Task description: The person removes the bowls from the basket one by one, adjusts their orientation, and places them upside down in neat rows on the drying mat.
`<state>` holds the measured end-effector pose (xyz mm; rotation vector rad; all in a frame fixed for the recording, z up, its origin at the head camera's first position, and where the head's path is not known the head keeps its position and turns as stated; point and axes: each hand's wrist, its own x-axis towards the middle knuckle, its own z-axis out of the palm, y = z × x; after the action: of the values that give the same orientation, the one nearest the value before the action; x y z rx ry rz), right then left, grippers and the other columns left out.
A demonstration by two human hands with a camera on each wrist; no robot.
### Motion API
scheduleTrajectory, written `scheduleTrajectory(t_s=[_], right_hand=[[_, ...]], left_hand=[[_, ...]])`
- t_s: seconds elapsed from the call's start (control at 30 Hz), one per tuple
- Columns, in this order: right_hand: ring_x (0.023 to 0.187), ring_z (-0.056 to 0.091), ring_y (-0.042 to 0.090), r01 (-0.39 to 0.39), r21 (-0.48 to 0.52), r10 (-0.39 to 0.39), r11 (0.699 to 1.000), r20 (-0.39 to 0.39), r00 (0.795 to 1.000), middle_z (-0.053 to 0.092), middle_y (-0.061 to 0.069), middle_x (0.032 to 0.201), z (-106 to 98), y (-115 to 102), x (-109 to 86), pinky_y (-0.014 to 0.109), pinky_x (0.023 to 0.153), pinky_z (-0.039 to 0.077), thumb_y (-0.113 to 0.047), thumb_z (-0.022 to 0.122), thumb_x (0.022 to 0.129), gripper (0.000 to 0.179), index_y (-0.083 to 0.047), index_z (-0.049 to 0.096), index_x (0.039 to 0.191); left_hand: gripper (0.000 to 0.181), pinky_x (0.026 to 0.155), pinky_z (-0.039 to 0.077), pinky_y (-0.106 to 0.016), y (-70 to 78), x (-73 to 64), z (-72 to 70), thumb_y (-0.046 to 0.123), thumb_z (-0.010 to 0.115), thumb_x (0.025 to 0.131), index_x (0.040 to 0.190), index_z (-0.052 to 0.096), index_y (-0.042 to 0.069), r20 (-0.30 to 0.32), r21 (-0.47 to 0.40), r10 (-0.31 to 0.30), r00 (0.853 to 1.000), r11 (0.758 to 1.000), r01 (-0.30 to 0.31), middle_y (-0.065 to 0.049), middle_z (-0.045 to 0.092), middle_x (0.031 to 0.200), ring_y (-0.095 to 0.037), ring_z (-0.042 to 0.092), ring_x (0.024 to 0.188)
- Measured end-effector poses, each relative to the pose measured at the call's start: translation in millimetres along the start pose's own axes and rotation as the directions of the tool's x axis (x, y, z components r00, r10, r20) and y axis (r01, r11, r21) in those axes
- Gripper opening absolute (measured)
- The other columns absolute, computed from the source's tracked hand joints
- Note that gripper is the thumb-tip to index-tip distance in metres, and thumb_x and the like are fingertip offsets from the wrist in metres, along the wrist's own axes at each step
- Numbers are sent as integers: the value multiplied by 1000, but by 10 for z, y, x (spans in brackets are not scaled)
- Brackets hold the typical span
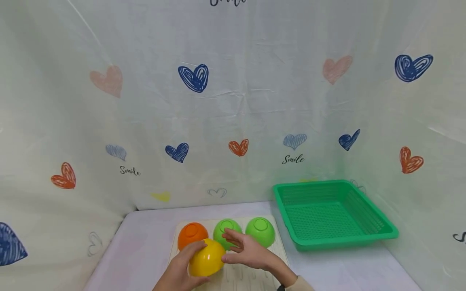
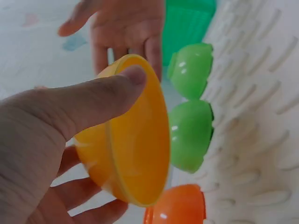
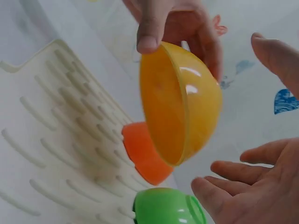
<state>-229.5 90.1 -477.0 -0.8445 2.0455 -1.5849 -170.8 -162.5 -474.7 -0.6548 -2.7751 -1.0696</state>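
My left hand holds a yellow bowl above a cream ridged drying mat, thumb over the rim and fingers round its outside. In the left wrist view the bowl's hollow side faces the mat. My right hand is beside the bowl with fingers spread and nothing in its grasp. Along the mat's far side sit an orange bowl and two green bowls, one in the middle and one at the right, all upside down. The right hand partly covers the middle green bowl.
A green plastic basket with a mesh bottom stands right of the mat, near the back corner. White sheeting printed with hearts hangs behind and on both sides. The table has a pale cover.
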Motion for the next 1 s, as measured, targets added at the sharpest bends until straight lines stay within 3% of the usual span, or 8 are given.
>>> scheduleTrajectory(t_s=[0.13, 0.33, 0.47, 0.57, 0.7, 0.8, 0.93, 1.0], right_hand=[[140, 38, 26, 11, -107, -11, 994, 5, 1000, 35, 8, 154, 97, 24, 54, 35, 108, 41, -35, 72, 85, 83, -13, 28, 152], [126, 49, 6, 100, -279, -100, 955, 15, 995, 47, -6, 144, 237, 91, 107, 25, 102, 45, -45, 73, 82, 79, -20, 37, 148], [119, 52, 2, 177, -342, -189, 923, -2, 982, 52, -12, 138, 308, 160, 139, 24, 99, 47, -44, 75, 81, 74, -25, 41, 145], [124, 50, 5, 217, -401, -240, 890, -6, 971, 49, -10, 142, 380, 206, 151, 27, 102, 46, -43, 76, 81, 77, -24, 39, 146], [125, 50, 6, 254, -384, -268, 887, 19, 963, 47, -7, 143, 527, 262, 182, 26, 102, 46, -34, 78, 80, 80, -22, 37, 147], [126, 47, 5, 280, -353, -279, 893, 55, 959, 43, -7, 147, 622, 304, 230, 25, 103, 45, -28, 79, 79, 85, -22, 31, 149], [134, 40, 5, 301, -329, -277, 895, 120, 953, 32, -6, 155, 707, 368, 316, 27, 109, 39, -23, 77, 82, 93, -24, 19, 154], [132, 42, 4, 301, -315, -274, 900, 129, 953, 34, -7, 154, 749, 407, 359, 25, 107, 40, -21, 77, 82, 92, -24, 19, 154]], left_hand=[[72, 88, 55, -41, 7, -30, 82, 30, 87, 67, 129, 53, 20, -42, 148, 123, 992, 982, -116, -2, 51, 137, -27, 59, 113], [69, 80, 58, -32, -77, -95, 180, 26, 88, 64, 125, 56, 31, -107, 165, 193, 975, 971, -173, -17, 37, 149, -35, 59, 113], [77, 84, 56, -38, -154, -149, 220, 38, 84, 67, 136, 52, 26, -122, 120, 120, 985, 987, -106, -26, 32, 152, -43, 56, 119], [90, 92, 53, -46, -180, -203, 192, 42, 79, 73, 148, 38, 15, -62, -2, -33, 998, 999, 32, -22, 36, 151, -42, 50, 126], [95, 98, 47, -51, -222, -280, 111, 47, 73, 80, 150, 28, 2, 56, -141, -230, 972, 962, 236, -20, 41, 149, -39, 47, 129], [95, 99, 49, -44, -318, -326, 85, 46, 74, 80, 148, 30, -3, 78, -164, -263, 962, 948, 273, -22, 43, 146, -31, 47, 129], [91, 94, 51, -26, -507, -394, 87, 41, 78, 78, 146, 36, -2, 41, -159, -246, 968, 955, 250, -22, 50, 141, -11, 50, 123], [92, 91, 52, -24, -584, -415, 71, 44, 78, 77, 146, 37, -1, 57, -138, -255, 965, 956, 260, -21, 52, 140, -2, 51, 119]])
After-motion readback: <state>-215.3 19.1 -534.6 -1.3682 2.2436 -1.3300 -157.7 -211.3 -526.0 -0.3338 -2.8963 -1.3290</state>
